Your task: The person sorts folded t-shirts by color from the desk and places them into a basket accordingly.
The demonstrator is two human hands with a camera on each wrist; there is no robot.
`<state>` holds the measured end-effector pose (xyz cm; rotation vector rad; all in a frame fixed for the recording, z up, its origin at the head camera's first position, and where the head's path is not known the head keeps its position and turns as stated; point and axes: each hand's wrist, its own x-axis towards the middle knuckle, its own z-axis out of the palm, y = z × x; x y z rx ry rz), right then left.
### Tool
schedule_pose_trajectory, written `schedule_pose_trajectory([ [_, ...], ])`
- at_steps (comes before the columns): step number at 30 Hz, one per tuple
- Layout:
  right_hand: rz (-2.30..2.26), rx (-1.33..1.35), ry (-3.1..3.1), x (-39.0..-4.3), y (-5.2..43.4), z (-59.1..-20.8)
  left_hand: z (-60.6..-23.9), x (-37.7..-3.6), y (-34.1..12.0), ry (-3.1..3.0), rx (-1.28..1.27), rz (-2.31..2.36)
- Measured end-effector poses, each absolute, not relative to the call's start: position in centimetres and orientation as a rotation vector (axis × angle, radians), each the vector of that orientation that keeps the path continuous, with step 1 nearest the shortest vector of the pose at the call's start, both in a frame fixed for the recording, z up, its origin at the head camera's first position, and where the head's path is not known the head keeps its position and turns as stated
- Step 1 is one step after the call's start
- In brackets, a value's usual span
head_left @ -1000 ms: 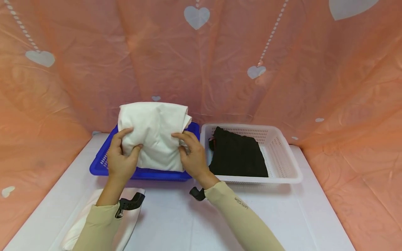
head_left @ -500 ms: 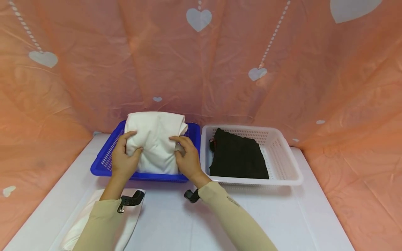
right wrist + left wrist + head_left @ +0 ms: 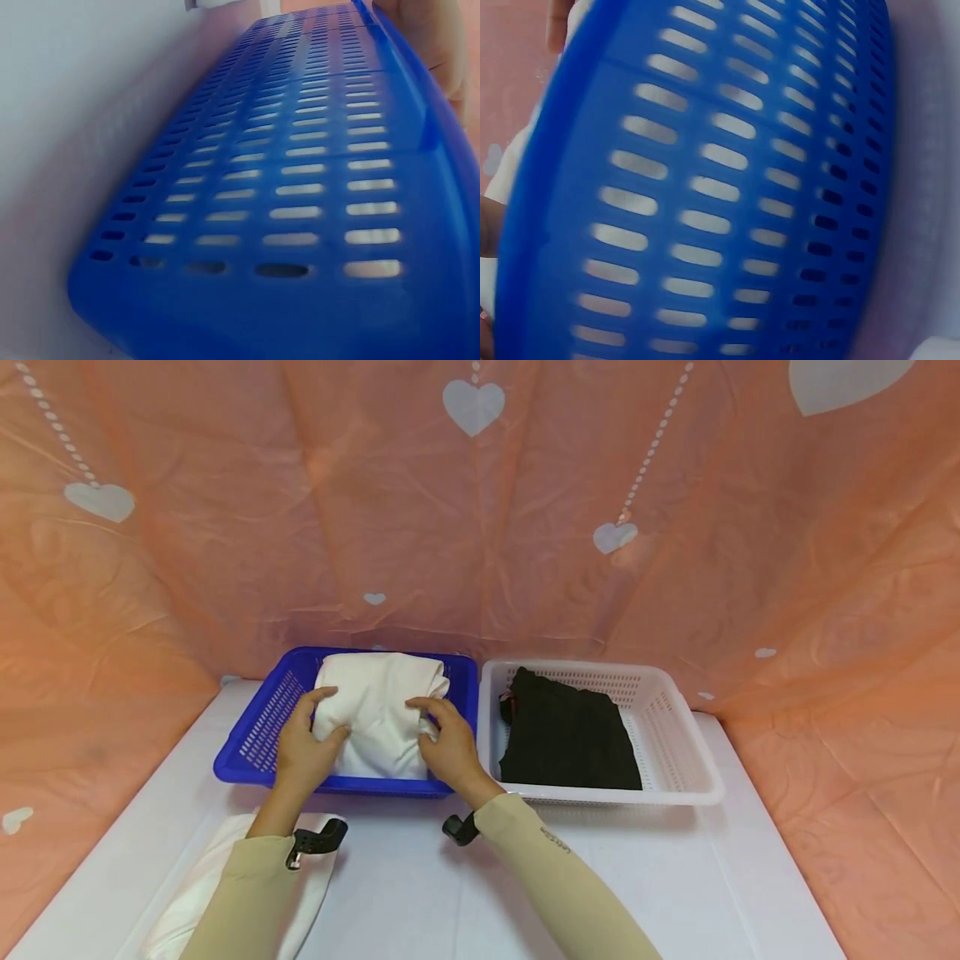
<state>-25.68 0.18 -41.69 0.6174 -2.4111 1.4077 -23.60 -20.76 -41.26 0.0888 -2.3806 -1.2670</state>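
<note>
Folded white cloth point(image 3: 378, 714) lying in the blue basket point(image 3: 258, 739), left hand point(image 3: 303, 752) and right hand point(image 3: 450, 747) grasping its near corners with curled fingers. Risk: releasing unevenly may let the folds spring open or drape over the basket's rim, toward the white basket point(image 3: 675, 727) beside it.

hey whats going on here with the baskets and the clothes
A person grips a folded white garment with the left hand and right hand, and it sits inside the blue basket. Beside it, the white basket holds a folded black garment. Another white cloth lies on the table under the left forearm.
</note>
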Motion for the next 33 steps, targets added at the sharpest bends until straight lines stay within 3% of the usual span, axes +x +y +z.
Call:
schedule_pose_trajectory([
  [33,1.038,0.535,-2.918,-26.5,-1.5,-41.3,-41.4,-24.1,-20.7,-2.743,0.291,-1.063],
])
